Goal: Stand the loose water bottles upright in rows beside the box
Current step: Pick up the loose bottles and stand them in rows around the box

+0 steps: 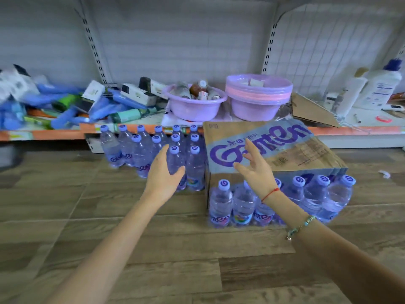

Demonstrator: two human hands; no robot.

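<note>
Hands first: our left hand (164,174) curls round the near-row bottle (175,161), while our right hand (256,166) hangs open with spread fingers over the box (291,148). We see clear bottles with purple caps and purple labels standing upright on the wood floor (109,227), left of the box: twelve in three rows. A shrink-wrapped pack (280,201) fronts the box. Two purple basins (252,99) sit on the shelf (350,129) behind.
</note>
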